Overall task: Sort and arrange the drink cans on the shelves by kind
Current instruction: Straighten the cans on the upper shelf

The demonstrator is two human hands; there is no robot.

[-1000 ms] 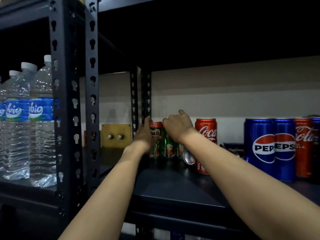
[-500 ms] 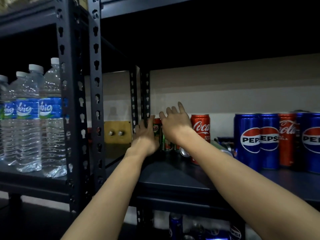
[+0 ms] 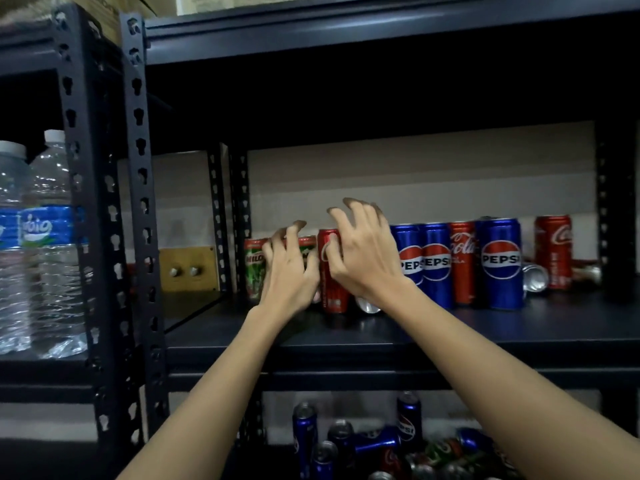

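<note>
Coke can (image 3: 330,271): rigid, smooth, slippery; grip mid-body | left hand (image 3: 289,275), right hand (image 3: 363,254): fingers spread, grasping nothing

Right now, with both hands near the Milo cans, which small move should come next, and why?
Probably grip the red Coca-Cola can with the right hand and shift it right, toward the other Coca-Cola can. It stands directly beside the green Milo cans, so kinds are mixed there. The right hand's fingers hover spread before it; the left hand covers the Milo cans.

Water bottles (image 3: 41,244) on left rack, brass plate (image 3: 187,269) behind
</note>
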